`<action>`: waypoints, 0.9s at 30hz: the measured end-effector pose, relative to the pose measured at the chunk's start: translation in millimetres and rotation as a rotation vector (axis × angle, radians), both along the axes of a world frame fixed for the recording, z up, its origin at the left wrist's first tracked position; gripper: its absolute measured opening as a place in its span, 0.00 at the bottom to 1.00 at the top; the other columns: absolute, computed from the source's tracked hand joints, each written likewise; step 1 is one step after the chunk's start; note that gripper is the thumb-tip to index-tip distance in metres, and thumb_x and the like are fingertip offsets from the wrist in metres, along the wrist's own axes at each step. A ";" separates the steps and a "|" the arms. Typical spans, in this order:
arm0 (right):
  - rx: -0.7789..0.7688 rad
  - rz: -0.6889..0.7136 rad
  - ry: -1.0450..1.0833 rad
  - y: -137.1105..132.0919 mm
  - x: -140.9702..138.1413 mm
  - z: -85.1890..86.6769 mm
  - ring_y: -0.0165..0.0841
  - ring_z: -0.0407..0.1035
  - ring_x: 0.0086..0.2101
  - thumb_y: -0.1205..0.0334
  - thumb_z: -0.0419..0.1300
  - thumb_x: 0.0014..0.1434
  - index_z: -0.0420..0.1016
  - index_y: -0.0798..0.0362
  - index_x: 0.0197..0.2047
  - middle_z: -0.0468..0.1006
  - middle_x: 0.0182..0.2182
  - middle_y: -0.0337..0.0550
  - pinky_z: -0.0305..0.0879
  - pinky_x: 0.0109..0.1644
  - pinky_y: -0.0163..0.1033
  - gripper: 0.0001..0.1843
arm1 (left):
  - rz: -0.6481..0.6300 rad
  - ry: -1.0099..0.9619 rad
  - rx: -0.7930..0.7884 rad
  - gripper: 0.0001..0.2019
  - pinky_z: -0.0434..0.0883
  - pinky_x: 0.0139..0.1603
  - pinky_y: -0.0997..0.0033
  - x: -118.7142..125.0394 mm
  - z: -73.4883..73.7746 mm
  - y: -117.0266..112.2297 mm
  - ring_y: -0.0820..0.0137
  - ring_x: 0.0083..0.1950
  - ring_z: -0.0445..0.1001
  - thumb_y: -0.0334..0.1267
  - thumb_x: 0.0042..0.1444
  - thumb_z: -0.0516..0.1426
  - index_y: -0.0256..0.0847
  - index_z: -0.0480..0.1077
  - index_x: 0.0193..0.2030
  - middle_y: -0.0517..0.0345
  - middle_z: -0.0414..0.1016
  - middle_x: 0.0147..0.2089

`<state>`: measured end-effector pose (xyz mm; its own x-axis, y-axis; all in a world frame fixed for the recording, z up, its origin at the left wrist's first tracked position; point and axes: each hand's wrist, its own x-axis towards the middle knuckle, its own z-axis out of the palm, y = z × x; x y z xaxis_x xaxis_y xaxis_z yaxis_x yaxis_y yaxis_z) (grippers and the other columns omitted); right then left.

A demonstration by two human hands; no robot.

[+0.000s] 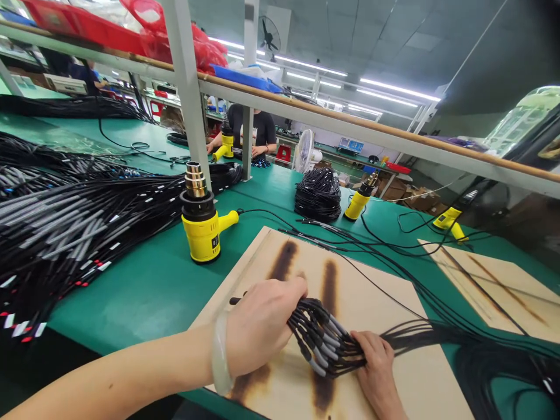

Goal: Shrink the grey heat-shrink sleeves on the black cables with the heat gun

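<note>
My left hand point(262, 326), with a clear bangle point(220, 356) on its wrist, grips a bundle of black cables point(324, 338) with grey sleeved ends. My right hand point(376, 361) closes around the same bundle from the right. The bundle rests just above a wooden board point(371, 303) with dark scorch stripes, and its loose cables trail off to the right. One black cable tip pokes out past my left hand. A yellow heat gun point(203, 224) stands upright on the green bench point(131, 297), left of the board.
Large heaps of black cable harnesses point(65, 233) cover the bench's left side. Ahead lie a black cable coil point(317, 195) and another yellow heat gun point(359, 198). A second scorched board point(494, 286) lies to the right. Across the bench, a co-worker point(254, 131) handles a third heat gun.
</note>
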<state>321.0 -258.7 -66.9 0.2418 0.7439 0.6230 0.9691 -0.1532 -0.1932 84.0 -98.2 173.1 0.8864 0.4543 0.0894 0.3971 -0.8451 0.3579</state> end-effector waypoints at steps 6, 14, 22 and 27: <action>-0.060 -0.003 0.012 -2.4 -0.9 2.5 0.41 0.68 0.40 0.75 0.48 0.48 0.66 0.51 0.46 0.74 0.37 0.45 0.52 0.48 0.47 0.22 | -0.010 0.021 -0.013 0.12 0.64 0.31 0.70 -2.3 -10.0 0.8 0.66 0.33 0.71 0.23 0.48 0.49 0.41 0.63 0.37 0.57 0.73 0.33; -0.120 0.056 -0.057 -4.9 8.8 5.3 0.39 0.69 0.37 0.74 0.51 0.48 0.66 0.51 0.48 0.74 0.37 0.42 0.55 0.43 0.42 0.23 | -0.038 -0.005 0.093 0.11 0.63 0.32 0.69 -3.1 -15.9 -5.3 0.66 0.31 0.70 0.22 0.46 0.51 0.41 0.61 0.35 0.58 0.71 0.31; -0.092 0.053 -0.042 -3.9 3.3 14.4 0.39 0.68 0.38 0.75 0.50 0.48 0.67 0.52 0.47 0.73 0.36 0.44 0.55 0.42 0.43 0.22 | -0.078 -0.037 0.112 0.13 0.62 0.32 0.69 -4.1 -14.7 -11.4 0.67 0.28 0.68 0.20 0.43 0.50 0.41 0.60 0.32 0.60 0.71 0.29; -0.037 0.051 -0.040 -2.9 -0.4 21.2 0.38 0.67 0.38 0.76 0.48 0.51 0.66 0.53 0.46 0.72 0.36 0.45 0.55 0.44 0.45 0.20 | -0.062 -0.066 0.088 0.12 0.62 0.34 0.69 -8.4 -18.9 -6.4 0.66 0.30 0.69 0.20 0.45 0.50 0.41 0.62 0.33 0.59 0.71 0.30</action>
<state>320.6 -261.5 -45.7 0.1784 0.7775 0.6030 0.9827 -0.1100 -0.1489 75.6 -104.7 154.2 0.9036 0.3863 0.1854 0.3209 -0.8968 0.3045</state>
